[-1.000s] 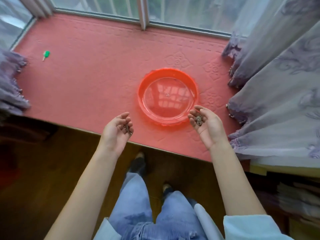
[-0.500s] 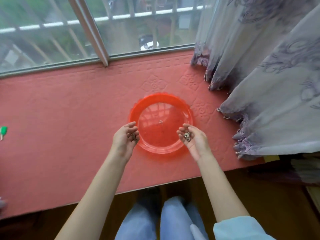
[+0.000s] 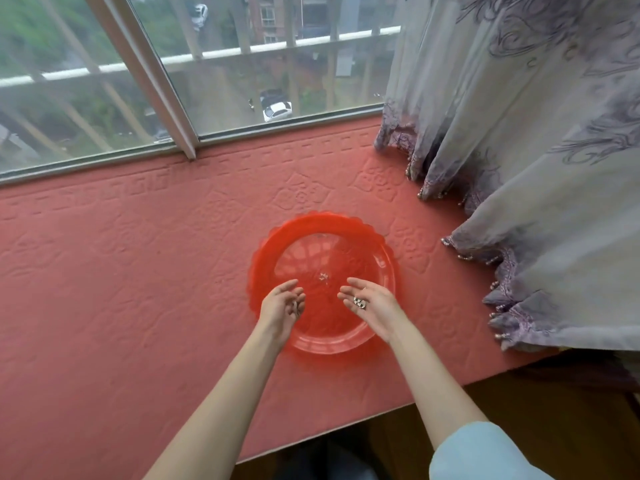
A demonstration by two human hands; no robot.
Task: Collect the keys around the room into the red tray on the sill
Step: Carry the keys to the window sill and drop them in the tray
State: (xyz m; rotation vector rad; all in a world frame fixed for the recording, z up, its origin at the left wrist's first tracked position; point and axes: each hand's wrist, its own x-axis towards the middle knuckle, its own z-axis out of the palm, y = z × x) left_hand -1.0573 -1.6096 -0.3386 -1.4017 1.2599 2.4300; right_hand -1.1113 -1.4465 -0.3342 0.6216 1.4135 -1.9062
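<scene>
A round, see-through red tray (image 3: 325, 226) lies on the red patterned sill cover (image 3: 138, 271). Both my hands hover over the tray's near half, palms turned inward. My right hand (image 3: 372, 308) cups small metal keys (image 3: 359, 302) in its curled fingers. My left hand (image 3: 282, 310) is loosely curled around a thin dark key (image 3: 296, 308) that is mostly hidden by the fingers. A small glint shows at the tray's middle.
A grey-purple curtain (image 3: 536, 168) with a beaded hem drapes over the sill on the right, close to the tray. The window frame (image 3: 156, 98) runs along the back. The sill's front edge drops to a wooden floor (image 3: 519, 410).
Both hands have moved forward from the tray's near rim to over its inside, still holding the keys. The view has tilted up, and the green key at the left has left the frame.
</scene>
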